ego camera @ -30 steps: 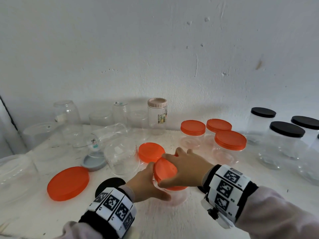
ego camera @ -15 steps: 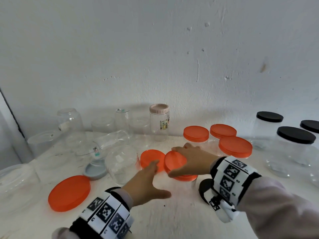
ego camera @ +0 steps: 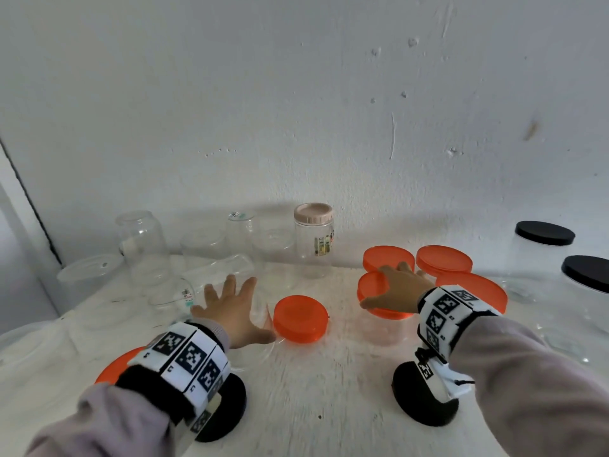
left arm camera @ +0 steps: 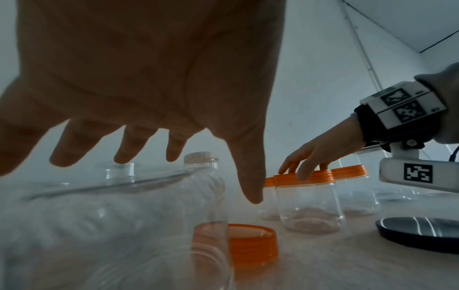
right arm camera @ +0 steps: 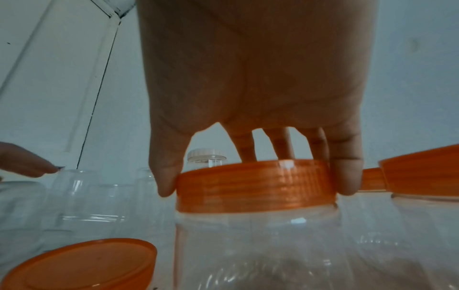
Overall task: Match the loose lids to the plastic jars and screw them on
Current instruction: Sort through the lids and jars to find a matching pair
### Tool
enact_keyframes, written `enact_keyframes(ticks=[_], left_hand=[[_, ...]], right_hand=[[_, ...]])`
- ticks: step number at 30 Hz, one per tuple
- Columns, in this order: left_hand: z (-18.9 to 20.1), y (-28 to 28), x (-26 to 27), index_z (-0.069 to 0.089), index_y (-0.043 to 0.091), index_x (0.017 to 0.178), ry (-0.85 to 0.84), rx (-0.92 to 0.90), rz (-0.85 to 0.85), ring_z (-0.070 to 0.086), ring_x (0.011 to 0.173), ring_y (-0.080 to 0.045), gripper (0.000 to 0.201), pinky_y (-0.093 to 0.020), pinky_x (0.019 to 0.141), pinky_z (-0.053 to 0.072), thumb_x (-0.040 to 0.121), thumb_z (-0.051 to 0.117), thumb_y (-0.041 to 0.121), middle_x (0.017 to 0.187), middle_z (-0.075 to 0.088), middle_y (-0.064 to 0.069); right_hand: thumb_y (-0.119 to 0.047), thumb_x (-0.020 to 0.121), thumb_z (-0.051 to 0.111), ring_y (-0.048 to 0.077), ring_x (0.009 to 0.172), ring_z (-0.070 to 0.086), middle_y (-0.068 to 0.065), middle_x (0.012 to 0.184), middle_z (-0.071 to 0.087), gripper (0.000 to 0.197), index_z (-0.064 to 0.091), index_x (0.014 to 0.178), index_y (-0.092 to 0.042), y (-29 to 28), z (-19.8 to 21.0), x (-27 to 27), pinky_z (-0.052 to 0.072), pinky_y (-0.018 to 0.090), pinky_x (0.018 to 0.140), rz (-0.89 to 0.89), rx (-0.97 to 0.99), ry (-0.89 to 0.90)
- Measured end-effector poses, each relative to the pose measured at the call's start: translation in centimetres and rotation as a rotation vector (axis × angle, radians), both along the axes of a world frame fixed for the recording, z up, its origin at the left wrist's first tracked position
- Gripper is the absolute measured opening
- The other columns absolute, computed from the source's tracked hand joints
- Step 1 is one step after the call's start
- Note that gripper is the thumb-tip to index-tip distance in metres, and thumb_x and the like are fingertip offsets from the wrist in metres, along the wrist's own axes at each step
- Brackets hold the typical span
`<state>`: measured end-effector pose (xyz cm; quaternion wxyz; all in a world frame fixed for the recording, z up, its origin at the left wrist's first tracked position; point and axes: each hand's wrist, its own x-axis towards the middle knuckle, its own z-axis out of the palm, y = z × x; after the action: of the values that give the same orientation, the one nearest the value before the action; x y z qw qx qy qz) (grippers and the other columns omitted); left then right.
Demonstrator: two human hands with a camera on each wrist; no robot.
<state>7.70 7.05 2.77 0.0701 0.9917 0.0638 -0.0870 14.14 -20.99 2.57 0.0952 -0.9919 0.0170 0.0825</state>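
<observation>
Two hands divide the work: right hand [ego camera: 397,289] clasps the capped jar's orange lid [right arm camera: 255,186] to park it, left hand [ego camera: 230,306] spreads empty above an open jar [ego camera: 260,321].

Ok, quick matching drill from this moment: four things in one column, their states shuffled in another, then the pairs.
Things:
1. left hand
2. right hand
3. loose orange lid
4. beige-lidded jar

States:
A. stands upright by the wall, capped
B. lies on the table with no jar under it
C. fingers spread, holding nothing, above an open clear jar
D. grips the orange lid on a clear jar

Pairs: 1-C, 2-D, 3-B, 4-A
</observation>
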Motion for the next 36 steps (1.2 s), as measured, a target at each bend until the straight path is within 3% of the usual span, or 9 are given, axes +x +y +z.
enact_keyframes(ticks=[3,6,11,15,19,27,29,32,36], left_hand=[[-0.3,0.5,0.1,-0.005,0.033,0.15,-0.001,-0.004,0.017,0.012,0.144,-0.036,0.111,-0.053,0.111,0.026,0.071,0.067,0.064,0.159,0.001,-0.006],[-0.3,0.8,0.1,0.001,0.033,0.15,-0.031,-0.001,0.012,0.023,0.139,-0.031,0.108,-0.049,0.108,0.031,0.07,0.067,0.063,0.155,0.015,-0.004],[0.1,1.3,-0.2,0.008,0.038,0.148,-0.069,-0.087,0.024,0.027,0.133,-0.031,0.106,-0.046,0.105,0.035,0.066,0.072,0.06,0.145,0.027,-0.004],[0.7,1.8,-1.0,0.012,0.04,0.146,-0.167,-0.206,0.038,0.03,0.127,-0.029,0.1,-0.043,0.104,0.037,0.067,0.071,0.06,0.132,0.03,-0.003],[0.9,2.3,-2.0,0.014,0.04,0.145,-0.261,-0.337,0.069,0.029,0.125,-0.025,0.1,-0.037,0.103,0.033,0.065,0.07,0.061,0.116,0.022,0.002],[0.2,4.2,-3.5,0.024,0.037,0.138,-0.383,-0.601,0.103,0.04,0.118,-0.017,0.097,-0.029,0.098,0.036,0.06,0.076,0.062,0.121,0.024,0.006],[-0.1,4.6,-3.7,0.025,0.035,0.138,-0.399,-0.654,0.105,0.041,0.113,-0.014,0.098,-0.027,0.095,0.036,0.059,0.078,0.06,0.126,0.029,0.004],[-0.5,4.9,-3.9,0.026,0.032,0.136,-0.407,-0.735,0.119,0.043,0.118,-0.016,0.099,-0.032,0.1,0.039,0.057,0.082,0.054,0.133,0.034,0.002],[-0.8,4.8,-4.1,0.024,0.032,0.132,-0.378,-0.79,0.14,0.041,0.118,-0.017,0.102,-0.033,0.101,0.039,0.053,0.088,0.045,0.129,0.032,0.003]], right_hand=[[-0.064,0.079,0.059,0.045,0.136,0.022,0.011,0.149,0.024,0.085,0.024,0.148,-0.028,-0.2,0.2,0.2,0.033,0.055,0.105,-0.029,-0.025,-0.004],[-0.055,0.084,0.058,0.045,0.135,0.023,0.012,0.149,0.022,0.076,0.027,0.146,-0.025,0.4,0.9,0.2,0.03,0.058,0.107,-0.053,-0.087,-0.009],[-0.039,0.085,0.062,0.037,0.141,0.011,0.012,0.149,0.022,0.065,0.035,0.141,-0.021,3.9,1.6,0.1,0.007,0.06,0.114,0.101,-0.208,-0.118],[-0.049,0.081,0.067,0.032,0.141,0.018,0.012,0.15,0.025,0.081,0.03,0.145,-0.016,7.7,0.9,0.2,0.021,0.048,0.114,0.298,-0.119,-0.069],[-0.058,0.081,0.064,0.034,0.141,0.02,0.014,0.151,0.025,0.088,0.026,0.147,-0.014,10.9,-0.7,0.7,0.024,0.051,0.113,0.311,-0.066,0.089],[-0.062,0.077,0.066,0.034,0.13,0.041,0.012,0.145,0.035,0.095,0.02,0.148,-0.02,13.1,-2.9,1.6,0.037,0.046,0.102,0.24,0.026,0.218],[-0.059,0.076,0.068,0.033,0.129,0.042,0.011,0.144,0.037,0.094,0.02,0.147,-0.02,13.2,-3.1,1.7,0.038,0.047,0.103,0.241,0.029,0.236],[-0.053,0.074,0.074,0.035,0.129,0.041,0.012,0.143,0.034,0.097,0.02,0.147,-0.02,13.4,-3.3,1.6,0.04,0.049,0.102,0.239,0.027,0.239],[-0.054,0.068,0.077,0.038,0.13,0.038,0.01,0.143,0.029,0.104,0.018,0.148,-0.024,12.7,-2.7,1.4,0.04,0.051,0.103,0.235,0.022,0.202]])
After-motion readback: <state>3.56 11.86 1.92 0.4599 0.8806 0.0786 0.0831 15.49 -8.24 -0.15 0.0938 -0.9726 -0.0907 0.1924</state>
